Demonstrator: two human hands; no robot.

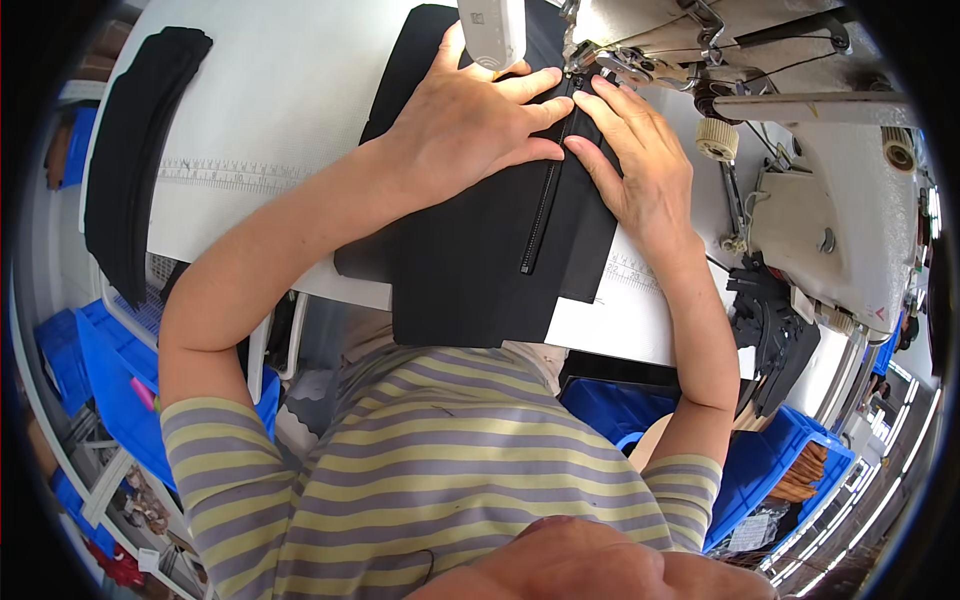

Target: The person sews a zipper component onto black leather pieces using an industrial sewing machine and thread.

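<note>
You sit at a white table (280,90) that fills the upper half of the frame, with a sewing machine (830,200) at the upper right and blue bins (110,370) on the floor at the lower left and lower right. A stack of black pieces (135,160) lies at the upper left of the table.

The black fabric (470,270) with its zipper (545,200) lies in the upper middle, hanging over the table's near edge. Your left hand (470,120) rests flat and spread on the fabric, just left of the zipper. Your right hand (635,160) presses flat, fingers extended, just right of it. Neither hand grips anything.

The needle area is crowded by machine parts and hard to make out, and the fabric's top end is hidden behind the machine head.
</note>
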